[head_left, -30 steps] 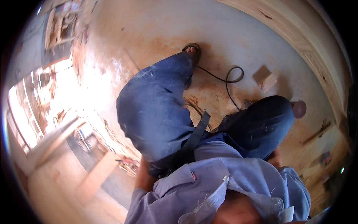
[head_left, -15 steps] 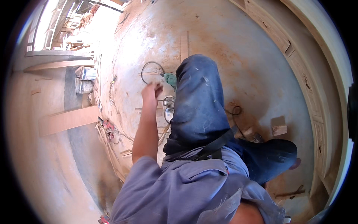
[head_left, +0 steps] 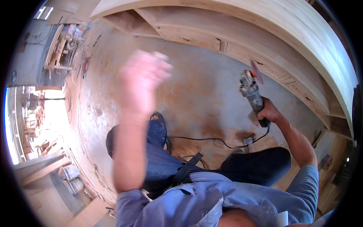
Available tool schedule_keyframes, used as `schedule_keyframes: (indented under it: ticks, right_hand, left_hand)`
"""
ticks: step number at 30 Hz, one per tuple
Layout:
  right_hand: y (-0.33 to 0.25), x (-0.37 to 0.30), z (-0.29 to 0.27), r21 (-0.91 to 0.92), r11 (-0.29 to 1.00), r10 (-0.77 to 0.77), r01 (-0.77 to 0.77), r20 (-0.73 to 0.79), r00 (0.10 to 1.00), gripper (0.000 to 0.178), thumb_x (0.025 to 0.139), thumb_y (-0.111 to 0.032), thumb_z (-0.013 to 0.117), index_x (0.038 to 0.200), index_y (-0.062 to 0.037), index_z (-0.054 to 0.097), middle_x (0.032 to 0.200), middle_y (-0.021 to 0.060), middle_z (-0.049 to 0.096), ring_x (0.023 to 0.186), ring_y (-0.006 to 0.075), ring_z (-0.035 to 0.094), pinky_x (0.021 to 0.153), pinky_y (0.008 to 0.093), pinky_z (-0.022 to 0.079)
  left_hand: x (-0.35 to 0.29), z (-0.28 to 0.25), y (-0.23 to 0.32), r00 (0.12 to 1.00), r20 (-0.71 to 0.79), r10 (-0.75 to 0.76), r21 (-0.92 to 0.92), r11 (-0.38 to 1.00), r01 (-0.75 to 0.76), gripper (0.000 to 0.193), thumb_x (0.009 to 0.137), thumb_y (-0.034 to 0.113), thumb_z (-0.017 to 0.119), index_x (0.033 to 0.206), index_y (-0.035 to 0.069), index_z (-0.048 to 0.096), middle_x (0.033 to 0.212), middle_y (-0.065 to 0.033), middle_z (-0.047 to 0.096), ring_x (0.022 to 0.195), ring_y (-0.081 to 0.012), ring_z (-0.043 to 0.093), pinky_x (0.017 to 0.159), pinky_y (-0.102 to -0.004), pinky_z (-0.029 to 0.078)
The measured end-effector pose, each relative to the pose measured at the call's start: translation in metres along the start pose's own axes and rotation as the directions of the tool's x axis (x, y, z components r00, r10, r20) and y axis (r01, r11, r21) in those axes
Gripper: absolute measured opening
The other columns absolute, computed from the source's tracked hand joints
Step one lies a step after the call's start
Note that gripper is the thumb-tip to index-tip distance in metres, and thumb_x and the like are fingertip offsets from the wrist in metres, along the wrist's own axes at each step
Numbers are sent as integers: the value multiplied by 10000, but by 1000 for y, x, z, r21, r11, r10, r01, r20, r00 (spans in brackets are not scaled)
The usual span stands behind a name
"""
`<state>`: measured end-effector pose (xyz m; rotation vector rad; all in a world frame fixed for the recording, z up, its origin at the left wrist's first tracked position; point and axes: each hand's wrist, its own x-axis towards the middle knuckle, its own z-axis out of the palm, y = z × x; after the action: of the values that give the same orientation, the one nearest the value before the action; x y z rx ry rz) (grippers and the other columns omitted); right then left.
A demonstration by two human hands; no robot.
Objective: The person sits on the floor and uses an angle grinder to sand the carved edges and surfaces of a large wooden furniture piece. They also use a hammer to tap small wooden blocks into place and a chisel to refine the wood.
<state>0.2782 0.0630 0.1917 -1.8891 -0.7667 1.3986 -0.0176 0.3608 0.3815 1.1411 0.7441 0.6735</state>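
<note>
My right hand (head_left: 270, 110) is wrapped round the rear body of an angle grinder (head_left: 251, 92). A reddish round disc (head_left: 257, 72) sits at the tool's head, beside the carved front of a long pale wooden furniture piece (head_left: 185, 36); I cannot tell whether they touch. From the grinder's rear a black cord (head_left: 211, 139) runs left across the floor toward my legs. Raised over the floor at centre left, my left hand (head_left: 144, 77) is smeared by motion. Its fingers look bent, but what they hold, if anything, cannot be made out.
The wooden piece curves along the far and right side, with open compartments. A small block (head_left: 248, 141) lies near the cord by my right knee. At left stand buckets (head_left: 72, 178), planks (head_left: 45, 170) and a low stack of timber (head_left: 56, 53) with clutter.
The view has swung to the right, toward the wooden piece. My left hand has left the green power tool's side and risen. My right hand, unseen before, now shows with the grinder.
</note>
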Motion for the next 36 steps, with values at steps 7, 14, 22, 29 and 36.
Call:
schedule_keyframes:
  ticks: [7, 14, 22, 29, 36]
  right_hand:
    - [-87, 77, 135, 229, 964, 74, -133, 249, 966, 612, 461, -44, 684, 1068, 27, 657, 834, 58, 645, 761, 191, 603, 666, 330, 496]
    - [-121, 147, 227, -89, 996, -32, 21, -121, 992, 723, 569, -222, 776, 1238, -10, 600, 973, 171, 692, 920, 306, 668, 833, 397, 525]
    - [78, 76, 249, -366, 915, 163, -170, -51, 985, 461, 681, -85, 722, 1140, -101, 698, 1088, 85, 715, 994, 239, 655, 889, 412, 524]
    - [31, 47, 240, 585, 693, 493, -421, 41, 869, 526, 740, 9, 599, 1247, -104, 681, 1075, 76, 755, 1012, 254, 700, 868, 382, 557]
    - [68, 65, 308, -691, 562, -48, -454, -576, 816, 550, 778, -10, 541, 1298, -146, 656, 1254, 135, 685, 1326, 341, 515, 1087, 563, 373]
  left_hand:
    - [-7, -11, -227, 739, 320, -593, -200, 720, 665, 281, 886, 225, 723, 1098, 47, 673, 1100, -34, 678, 1064, -180, 594, 954, -391, 455]
    - [68, -75, -242, 791, 159, -590, -530, 625, 573, 352, 726, -20, 745, 1071, -18, 676, 1032, -88, 675, 928, -224, 644, 897, -351, 500]
    - [130, -79, -162, 709, -156, -688, -446, 690, 571, 289, 660, -53, 743, 932, -19, 652, 899, -82, 639, 828, -233, 627, 720, -391, 517]
    - [133, -113, -147, 733, 75, -676, -453, 632, 629, 214, 706, -19, 689, 916, -39, 652, 914, -118, 633, 776, -265, 650, 737, -400, 563]
    - [180, -166, -110, 863, 21, -505, -511, 737, 443, 219, 736, 0, 665, 938, -16, 582, 883, -136, 611, 817, -314, 640, 829, -437, 576]
